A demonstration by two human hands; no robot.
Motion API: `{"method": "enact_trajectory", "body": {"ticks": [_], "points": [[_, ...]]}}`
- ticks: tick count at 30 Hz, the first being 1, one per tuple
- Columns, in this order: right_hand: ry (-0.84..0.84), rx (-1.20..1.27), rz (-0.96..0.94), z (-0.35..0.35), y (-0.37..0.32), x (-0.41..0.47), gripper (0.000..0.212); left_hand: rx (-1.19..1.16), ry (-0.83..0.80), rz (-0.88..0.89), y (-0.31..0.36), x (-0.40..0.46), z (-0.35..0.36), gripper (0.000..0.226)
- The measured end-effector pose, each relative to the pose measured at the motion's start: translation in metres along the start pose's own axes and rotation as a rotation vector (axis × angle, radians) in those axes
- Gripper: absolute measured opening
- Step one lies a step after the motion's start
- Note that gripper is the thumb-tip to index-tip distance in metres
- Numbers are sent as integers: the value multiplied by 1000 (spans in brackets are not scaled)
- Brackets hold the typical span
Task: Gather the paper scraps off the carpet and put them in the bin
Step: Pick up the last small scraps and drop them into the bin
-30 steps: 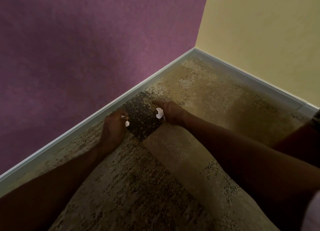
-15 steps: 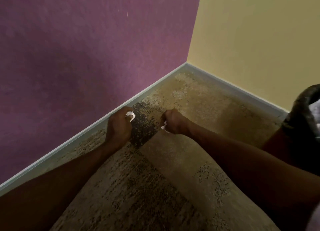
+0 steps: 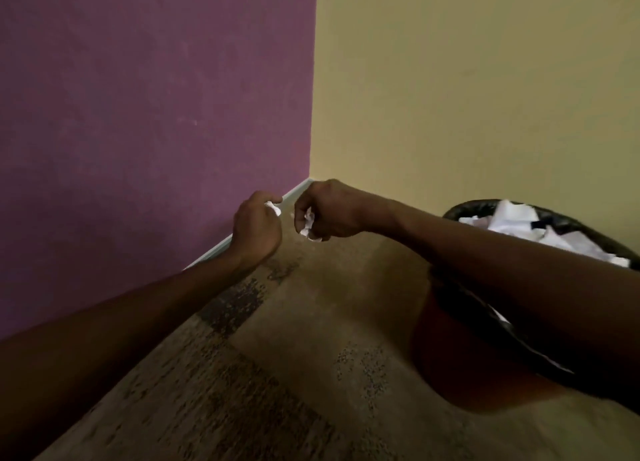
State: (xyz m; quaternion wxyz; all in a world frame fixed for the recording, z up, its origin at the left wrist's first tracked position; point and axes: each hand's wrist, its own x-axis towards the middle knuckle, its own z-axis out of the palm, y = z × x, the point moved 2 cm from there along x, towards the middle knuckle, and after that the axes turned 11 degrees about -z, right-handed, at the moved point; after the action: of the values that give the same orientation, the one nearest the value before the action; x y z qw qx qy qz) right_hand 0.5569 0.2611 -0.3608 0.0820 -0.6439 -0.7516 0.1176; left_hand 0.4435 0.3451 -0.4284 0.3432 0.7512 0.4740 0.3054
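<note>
While both hands are raised above the carpet [image 3: 311,339], left of the bin [image 3: 485,322], each is closed. Left hand [image 3: 256,228] grips a small white scrap [image 3: 273,207]; right hand [image 3: 329,209] grips a crumpled scrap [image 3: 308,223].

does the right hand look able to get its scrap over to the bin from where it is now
Probably yes. The right hand grips its paper scrap up off the carpet, and the bin stands open-topped beside that forearm; nothing visible lies between.

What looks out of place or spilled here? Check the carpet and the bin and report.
Nothing stands out. The visible carpet shows no loose scraps; the left hand and right hand each hold white paper. The bin stands upright by the yellow wall, already holding paper.
</note>
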Motion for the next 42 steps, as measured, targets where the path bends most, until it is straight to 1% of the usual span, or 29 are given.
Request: {"method": "enact_trajectory", "body": {"ticks": [3, 6, 9, 12, 16, 20, 24, 26, 28, 30, 32, 35, 39, 42], "points": [[96, 46, 60, -44, -3, -43, 19, -43, -132, 2, 58, -10, 12, 31], [167, -6, 141, -80, 2, -91, 21, -101, -215, 55, 111, -23, 25, 35], [250, -7, 244, -108, 12, -139, 23, -121, -310, 98, 151, -38, 42, 40], [337, -39, 351, -126, 22, -180, 23, -154, -419, 215, 186, -58, 60, 27], [360, -75, 459, -129, 33, -220, 16, -154, -518, 309, 215, -87, 78, 30], [391, -159, 544, -119, 42, -250, 14, -48, -526, 407, 225, -104, 94, 27], [417, -144, 652, -106, 58, -272, 19, -11, -475, 516, 229, -114, 110, 27], [416, -137, 694, -100, 64, -281, 22, -1, -475, 554, 227, -117, 121, 27], [394, -133, 727, -95, 68, -288, 26, 57, -530, 559, 224, -123, 130, 29], [305, -123, 750, -90, 69, -294, 30, 110, -611, 528, 219, -130, 136, 40], [231, -86, 747, -86, 70, -299, 37, 70, -672, 469, 218, -136, 135, 47], [215, -101, 749, -84, 69, -302, 38, -27, -689, 414, 220, -137, 130, 42], [309, -178, 734, -84, 74, -297, 28, -96, -580, 425, 218, -122, 126, 29], [419, -230, 721, -80, 83, -291, 20, -97, -476, 464, 208, -103, 127, 35]]}}
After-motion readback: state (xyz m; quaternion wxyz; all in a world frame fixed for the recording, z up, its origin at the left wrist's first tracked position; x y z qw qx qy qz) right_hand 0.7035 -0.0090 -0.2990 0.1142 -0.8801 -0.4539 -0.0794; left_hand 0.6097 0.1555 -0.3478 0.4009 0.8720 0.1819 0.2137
